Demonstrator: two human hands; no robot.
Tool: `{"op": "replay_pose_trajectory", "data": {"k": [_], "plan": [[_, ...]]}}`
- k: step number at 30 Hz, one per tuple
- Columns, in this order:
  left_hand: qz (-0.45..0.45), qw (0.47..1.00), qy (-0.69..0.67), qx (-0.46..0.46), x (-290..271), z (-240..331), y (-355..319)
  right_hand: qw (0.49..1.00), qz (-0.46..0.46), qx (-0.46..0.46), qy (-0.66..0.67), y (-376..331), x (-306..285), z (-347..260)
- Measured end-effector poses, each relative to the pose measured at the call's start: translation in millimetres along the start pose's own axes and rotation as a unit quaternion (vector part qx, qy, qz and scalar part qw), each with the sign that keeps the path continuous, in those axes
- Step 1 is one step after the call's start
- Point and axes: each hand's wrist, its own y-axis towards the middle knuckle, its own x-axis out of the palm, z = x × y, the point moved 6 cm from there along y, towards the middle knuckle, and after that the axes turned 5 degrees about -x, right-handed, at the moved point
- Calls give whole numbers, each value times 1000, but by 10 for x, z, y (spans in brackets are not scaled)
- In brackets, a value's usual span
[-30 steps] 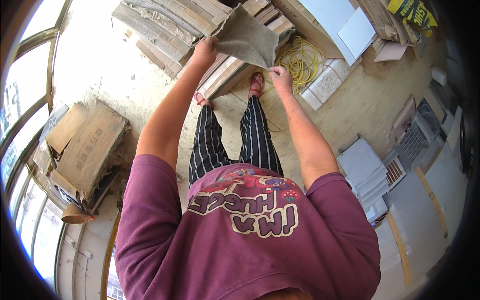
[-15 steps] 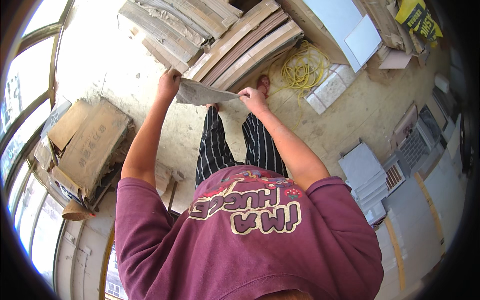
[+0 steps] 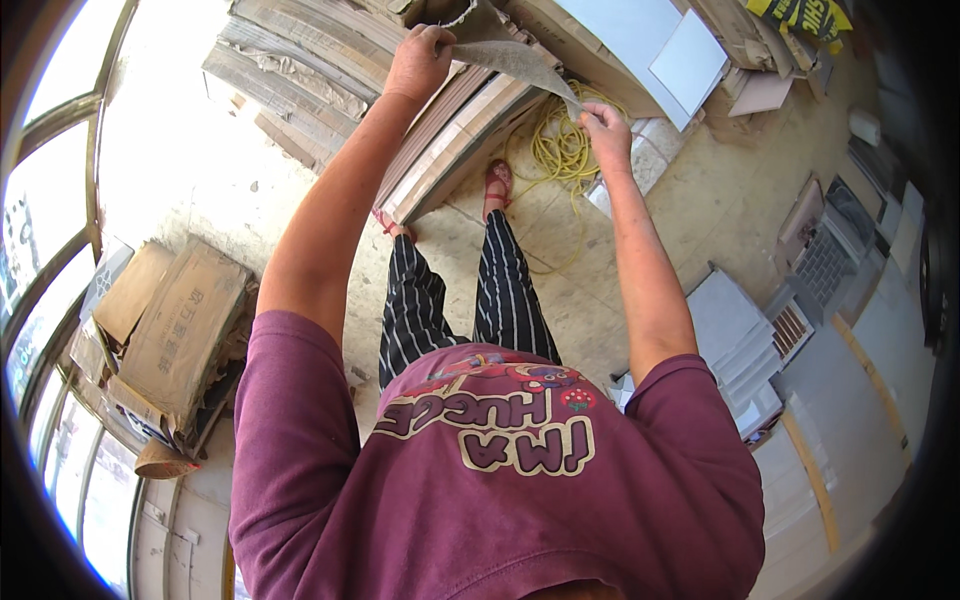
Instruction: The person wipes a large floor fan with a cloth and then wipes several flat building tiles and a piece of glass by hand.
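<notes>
sheet: thin grey-brown piece of card or paper (image 3: 515,62), held up at arm's length, stretched between both hands, sagging a bit in the middle, above the stacked boards
left hand: (image 3: 420,60) closed on the sheet's left edge, fingers curled over the top, thumb under; arm fully extended
right hand: (image 3: 603,128) pinching the sheet's lower right corner between thumb and fingertips; arm extended, lower than the left hand
boards: long flat planks or boxed tiles (image 3: 455,135) stacked at an angle on the floor, right beneath the sheet, ends near the feet
upper stack: more wrapped long packs (image 3: 290,60) left of the left hand, torn wrapping on top
cord: yellow coiled cable (image 3: 560,150) on the floor just beside the boards, under the right hand
feet: red sandals, one (image 3: 498,180) showing clearly beside the cord, other mostly hidden by the left forearm
legs: black trousers with white stripes (image 3: 470,300)
shirt: maroon tee (image 3: 480,500) with printed front, fills the lower frame
tiles: pale square tiles (image 3: 690,60) leaning top right; more flat grey ones (image 3: 730,340) stacked on the right
cartons: flattened brown cardboard boxes (image 3: 170,330) piled at left by the window frames
floor: dusty beige concrete (image 3: 700,210)
</notes>
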Motion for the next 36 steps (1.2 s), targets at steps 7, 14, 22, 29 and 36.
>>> {"op": "replay_pose_trajectory", "data": {"k": [7, 14, 22, 29, 36], "plan": [[-75, 992, -12, -98, 41, -531, -549, 994, -20, 11, -105, -309, 578, 551], [-121, 970, 89, -192, -787, -1582, -1859, 955, -241, 62, -162, -1420, 1690, 694], [-120, 962, 97, -227, -1238, -1581, -1971, 953, -275, 44, -117, -1639, 1914, 534], [-118, 983, 38, -133, -480, -909, -1220, 981, -173, 57, -67, -783, 1144, 531], [-66, 995, -48, -56, -50, -93, -265, 999, -19, -3, -27, 3, 31, 72]]}}
